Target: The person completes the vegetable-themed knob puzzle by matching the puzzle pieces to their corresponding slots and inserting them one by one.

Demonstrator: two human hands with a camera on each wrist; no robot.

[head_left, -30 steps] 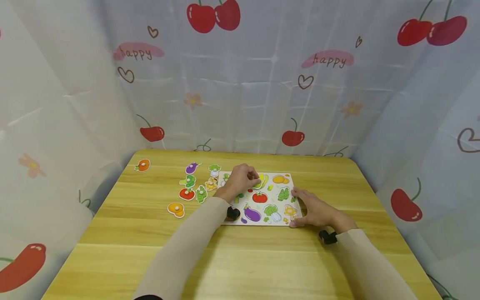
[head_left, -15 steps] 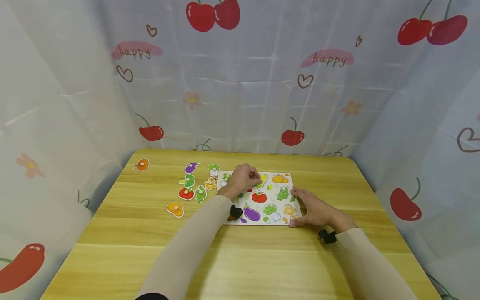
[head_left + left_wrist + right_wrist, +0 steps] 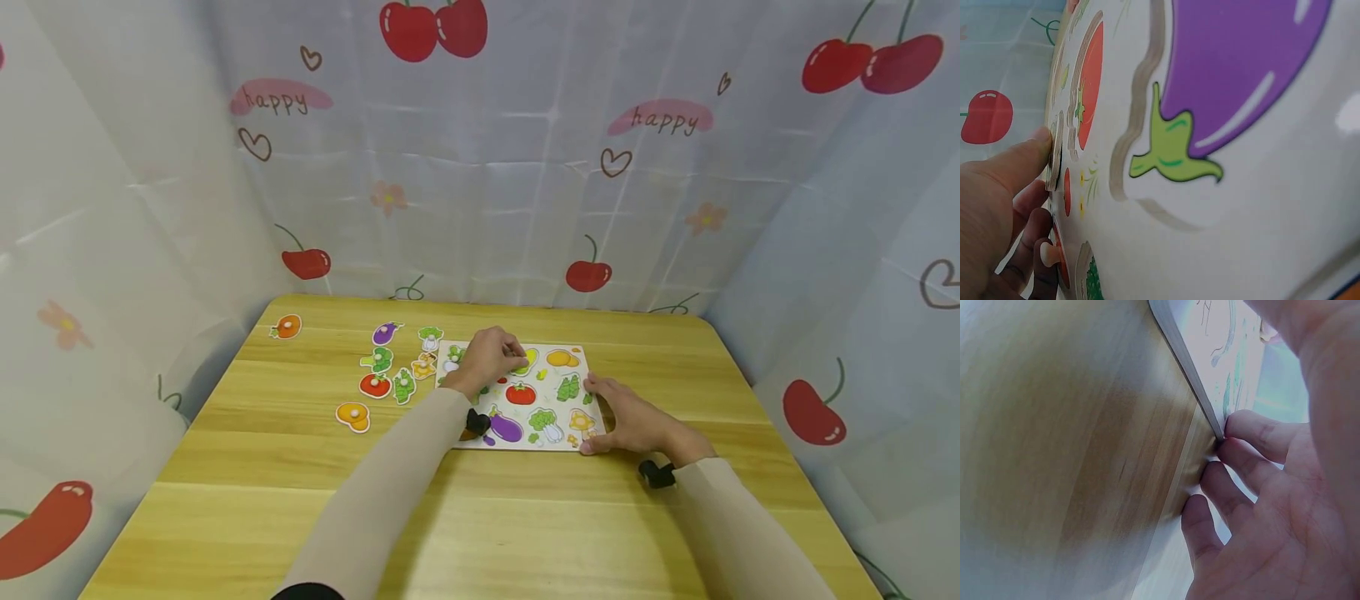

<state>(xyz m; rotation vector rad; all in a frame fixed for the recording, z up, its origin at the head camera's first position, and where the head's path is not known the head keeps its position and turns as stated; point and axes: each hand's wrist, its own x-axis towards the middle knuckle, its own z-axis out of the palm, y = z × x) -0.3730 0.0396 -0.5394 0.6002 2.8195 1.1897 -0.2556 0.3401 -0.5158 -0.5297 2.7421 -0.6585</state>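
Note:
In the head view, my left hand (image 3: 487, 360) reaches over the white vegetable puzzle board (image 3: 545, 395). Thumb and fingers pinch a yellow puzzle piece (image 3: 527, 363), apparently corn, at its matching place near the board's back edge. The left wrist view shows this pinched piece (image 3: 1055, 159) edge-on, against or very near the board; whether it sits flush I cannot tell. My right hand (image 3: 633, 421) lies spread at the board's right side. Its fingertips touch the right edge, and its thumb rests at the near corner.
Left of the board lie several loose knobbed pieces: eggplant (image 3: 386, 333), broccoli (image 3: 378, 360), tomato (image 3: 375, 386), peas (image 3: 404, 387), cabbage (image 3: 431, 337), mushroom (image 3: 423, 367), potato (image 3: 352, 417). An orange piece (image 3: 287, 326) lies farther left on the wooden table (image 3: 495, 525). Curtains (image 3: 525, 200) surround the table.
My left hand has shifted slightly to the right, still pinching the yellow piece at the same place. The right hand and the loose pieces have not moved.

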